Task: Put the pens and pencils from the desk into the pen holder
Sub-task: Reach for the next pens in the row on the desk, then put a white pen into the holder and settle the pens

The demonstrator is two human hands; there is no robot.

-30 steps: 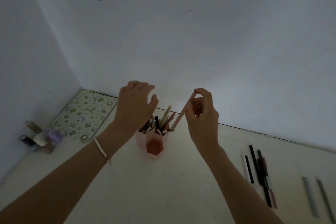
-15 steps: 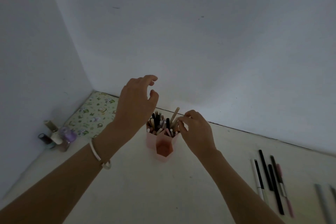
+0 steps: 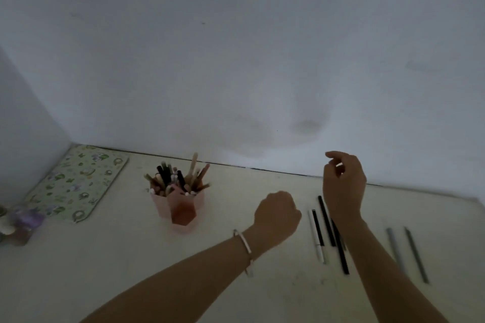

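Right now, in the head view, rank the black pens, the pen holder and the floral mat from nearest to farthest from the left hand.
1. Black pens, lying just to the right of the left hand.
2. Pen holder, off to its left.
3. Floral mat, far left, by the wall corner.

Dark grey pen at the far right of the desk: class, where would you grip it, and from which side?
Pinch the dark grey pen mid-shaft, coming straight down from above with the right hand. It lies flat on the desk with bare surface either side, so thumb and finger should fit across its thin shaft.
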